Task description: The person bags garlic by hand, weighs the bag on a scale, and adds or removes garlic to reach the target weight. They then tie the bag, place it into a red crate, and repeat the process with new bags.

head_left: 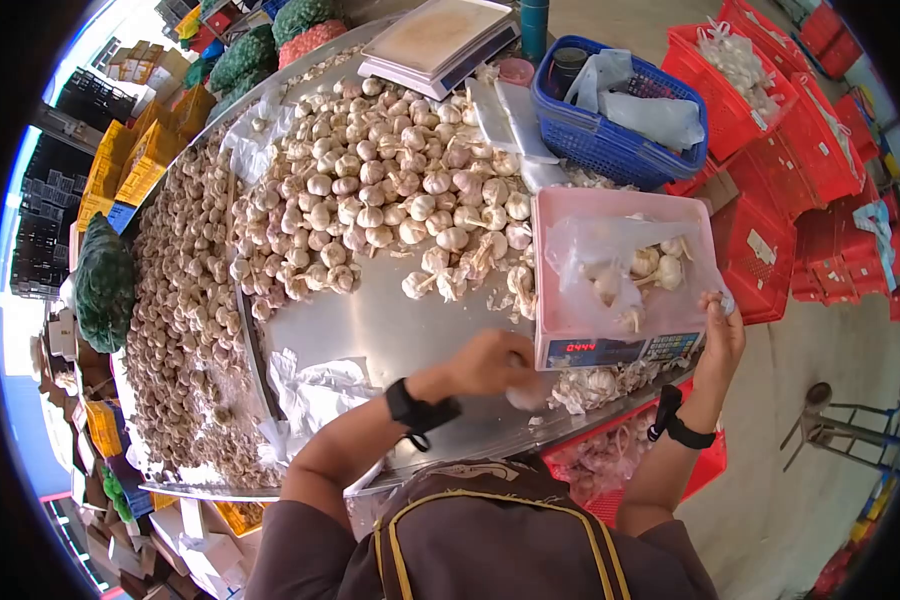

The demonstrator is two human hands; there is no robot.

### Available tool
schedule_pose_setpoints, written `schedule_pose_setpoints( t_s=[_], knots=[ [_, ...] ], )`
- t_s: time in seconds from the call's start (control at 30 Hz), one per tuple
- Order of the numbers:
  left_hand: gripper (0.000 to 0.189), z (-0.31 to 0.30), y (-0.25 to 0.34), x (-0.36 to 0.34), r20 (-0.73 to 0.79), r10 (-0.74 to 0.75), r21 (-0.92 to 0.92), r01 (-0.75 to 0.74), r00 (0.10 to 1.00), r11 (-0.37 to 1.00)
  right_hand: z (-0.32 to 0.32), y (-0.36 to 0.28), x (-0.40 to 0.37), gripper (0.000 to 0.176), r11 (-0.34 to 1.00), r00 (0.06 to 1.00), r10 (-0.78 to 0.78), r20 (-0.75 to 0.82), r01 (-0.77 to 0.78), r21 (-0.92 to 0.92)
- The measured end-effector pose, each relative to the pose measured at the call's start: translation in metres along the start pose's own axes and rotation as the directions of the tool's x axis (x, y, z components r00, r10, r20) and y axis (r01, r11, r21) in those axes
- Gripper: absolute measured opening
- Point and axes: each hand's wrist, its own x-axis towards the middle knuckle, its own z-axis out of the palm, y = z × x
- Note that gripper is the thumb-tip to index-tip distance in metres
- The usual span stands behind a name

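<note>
A pink tray [625, 205] sits on a digital scale [622, 350] whose display is lit red. In the tray lies a clear plastic bag [595, 250] with several garlic bulbs [660, 265]. My right hand [722, 335] pinches the bag's edge at the tray's right side. Left of the scale, over the metal table [370, 320], my left hand [495, 362] is blurred, its fingers curled near a pale blurred shape that I cannot make out. A large heap of garlic [370, 190] lies beyond my left hand.
Smaller garlic [185, 300] fills the table's left part. White plastic bags [320, 395] lie at the near edge. Behind the tray are a blue basket [610, 135] and another scale [435, 40]. Red crates [760, 240] stand at the right, near a stool [820, 395]. Loose skins lie below the scale.
</note>
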Motion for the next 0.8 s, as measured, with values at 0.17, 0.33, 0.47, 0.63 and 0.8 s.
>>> schedule_pose_setpoints(
  t_s=[0.17, 0.33, 0.47, 0.63, 0.8],
  knots=[
    [0.016, -0.101, -0.07, -0.028, -0.766, -0.009, 0.254, 0.316, 0.642, 0.914, -0.006, 0.012, 0.005, 0.028, 0.999, 0.995, 0.033, -0.096, -0.036, -0.031],
    [0.035, -0.135, -0.073, 0.01, -0.699, 0.192, 0.625, 0.457, 0.689, 0.633, -0.005, 0.011, 0.006, 0.03, 0.994, 0.986, 0.001, -0.169, -0.019, -0.105],
    [0.035, -0.124, -0.093, 0.059, -0.618, 0.018, 0.677, 0.521, 0.786, 0.52, -0.01, 0.014, 0.009, 0.028, 0.988, 0.988, 0.003, -0.155, -0.026, -0.149],
    [0.038, -0.109, -0.107, 0.073, -0.534, -0.07, 0.727, 0.5, 0.843, 0.472, -0.013, 0.014, 0.012, 0.023, 0.992, 0.993, -0.004, -0.115, -0.011, -0.124],
    [0.038, -0.079, -0.03, 0.079, -0.652, 0.242, 0.418, 0.074, 0.719, 0.905, -0.012, 0.013, 0.015, 0.02, 0.999, 0.991, 0.031, -0.13, -0.03, 0.012]
  ],
)
